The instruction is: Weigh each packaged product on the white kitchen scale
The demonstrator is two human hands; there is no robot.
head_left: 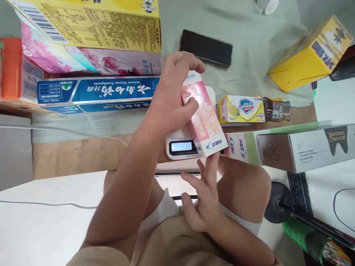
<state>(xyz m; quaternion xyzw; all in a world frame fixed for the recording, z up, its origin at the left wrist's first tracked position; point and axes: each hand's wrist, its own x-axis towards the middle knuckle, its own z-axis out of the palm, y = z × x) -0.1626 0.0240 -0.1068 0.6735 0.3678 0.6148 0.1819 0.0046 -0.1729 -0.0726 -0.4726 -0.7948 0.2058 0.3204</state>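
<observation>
left hand (172,99) grips pink box (203,118) on scale (181,146), frame centre | right hand (203,199) fingers spread, fingertip touching box's lower end

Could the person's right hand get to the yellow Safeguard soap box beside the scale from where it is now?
Probably yes. The right hand is open, fingertips at the pink-and-white carton on the white scale. The yellow Safeguard soap box lies just beyond, with nothing between them.
</observation>
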